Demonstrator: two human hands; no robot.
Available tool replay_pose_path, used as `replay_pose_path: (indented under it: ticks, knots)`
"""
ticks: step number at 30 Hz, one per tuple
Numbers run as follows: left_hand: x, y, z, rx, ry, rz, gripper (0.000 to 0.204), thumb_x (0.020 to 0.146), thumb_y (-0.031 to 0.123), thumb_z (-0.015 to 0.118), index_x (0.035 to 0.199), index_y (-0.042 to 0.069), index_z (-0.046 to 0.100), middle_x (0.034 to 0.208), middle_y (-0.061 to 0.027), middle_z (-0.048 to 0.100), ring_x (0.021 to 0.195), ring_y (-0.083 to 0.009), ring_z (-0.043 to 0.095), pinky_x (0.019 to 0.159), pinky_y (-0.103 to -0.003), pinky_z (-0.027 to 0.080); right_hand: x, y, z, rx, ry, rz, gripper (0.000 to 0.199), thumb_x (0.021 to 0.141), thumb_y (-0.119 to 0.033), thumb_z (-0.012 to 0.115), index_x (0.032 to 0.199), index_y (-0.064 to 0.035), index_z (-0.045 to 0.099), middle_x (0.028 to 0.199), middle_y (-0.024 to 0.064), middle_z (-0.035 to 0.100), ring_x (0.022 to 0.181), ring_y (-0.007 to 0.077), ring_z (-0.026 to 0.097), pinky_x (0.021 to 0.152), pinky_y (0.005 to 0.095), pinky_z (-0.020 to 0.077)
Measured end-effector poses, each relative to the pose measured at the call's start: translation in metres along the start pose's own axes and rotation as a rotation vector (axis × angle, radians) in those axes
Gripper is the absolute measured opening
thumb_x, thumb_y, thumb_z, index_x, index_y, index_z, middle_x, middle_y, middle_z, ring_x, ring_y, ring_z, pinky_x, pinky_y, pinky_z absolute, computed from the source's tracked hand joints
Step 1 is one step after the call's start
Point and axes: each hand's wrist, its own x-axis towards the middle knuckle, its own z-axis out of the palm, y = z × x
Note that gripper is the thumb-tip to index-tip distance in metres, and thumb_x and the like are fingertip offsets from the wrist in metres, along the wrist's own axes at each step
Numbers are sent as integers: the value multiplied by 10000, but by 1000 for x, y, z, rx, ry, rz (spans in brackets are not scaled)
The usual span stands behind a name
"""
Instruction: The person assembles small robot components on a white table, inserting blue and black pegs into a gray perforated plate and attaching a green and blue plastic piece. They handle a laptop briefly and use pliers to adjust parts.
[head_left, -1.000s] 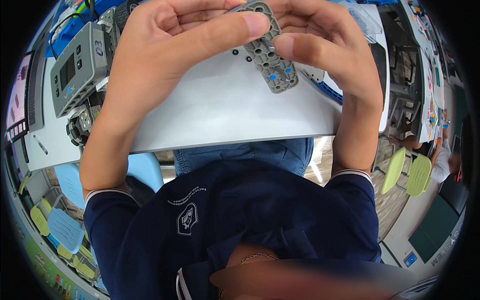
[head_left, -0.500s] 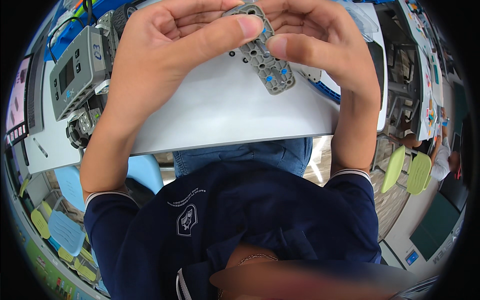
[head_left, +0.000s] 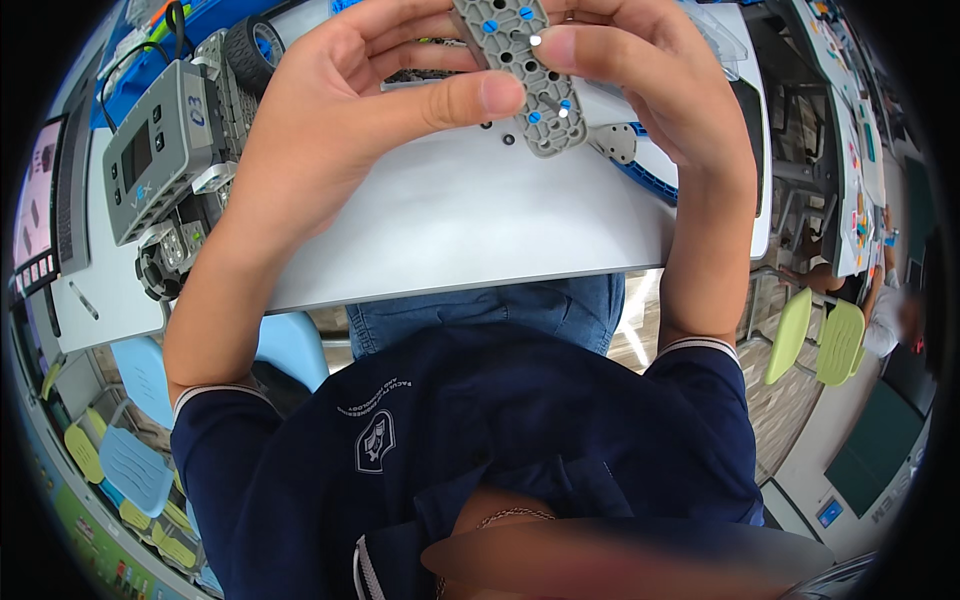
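Observation:
Over the white table I hold a grey plastic beam plate [head_left: 520,68] with rows of holes, tilted, its lower end pointing toward me. Blue pins and thin metal shafts with bright ends stick out of its face. My left hand [head_left: 345,115] grips the plate from the left, thumb against its edge and fingers behind. My right hand [head_left: 660,85] grips it from the right, thumb tip beside one of the shafts. The fingertips behind the plate are partly hidden. Just below my right hand lie a grey flat bracket [head_left: 615,143] and a blue curved piece [head_left: 648,181].
A grey control box [head_left: 160,150] with a small screen stands at left on a built assembly, beside a black wheel [head_left: 252,55]. Small black rings [head_left: 508,140] and a slim pen-like stick [head_left: 83,300] lie on the table [head_left: 450,230]. Blue chairs [head_left: 290,345] stand below the edge.
The plate has shifted up and turned so more of its pinned face shows. My left thumb has slid down to its left edge; my right thumb has moved higher.

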Motion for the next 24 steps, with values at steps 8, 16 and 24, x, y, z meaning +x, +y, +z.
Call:
replay_pose_path:
  ticks: [8,16,24]
  knots:
    - [1,5,0,42,30,27,605,821,131,803,1371,-8,593,1261,-97,667,1169,-173,623,1046,-324,477,3,6,-4,-1,-104,-82,573,777,-47,828,1277,109,595,1094,123,699,1004,166,666,949,306,537]
    - [-4,16,28,-27,137,115,866,797,-79,796,1535,-43,345,1404,-185,542,1223,-222,593,1038,-352,518,22,16,-2,-462,34,-837,767,660,-78,857,1357,62,571,1135,88,679,1077,167,619,900,299,462]
    - [0,8,3,-311,-94,35,685,910,68,639,1522,-62,360,1412,-195,578,1280,-279,602,1063,-427,501,23,13,-26,-748,84,-1164,851,634,-146,846,1404,45,539,1186,105,682,1101,183,629,866,300,401]
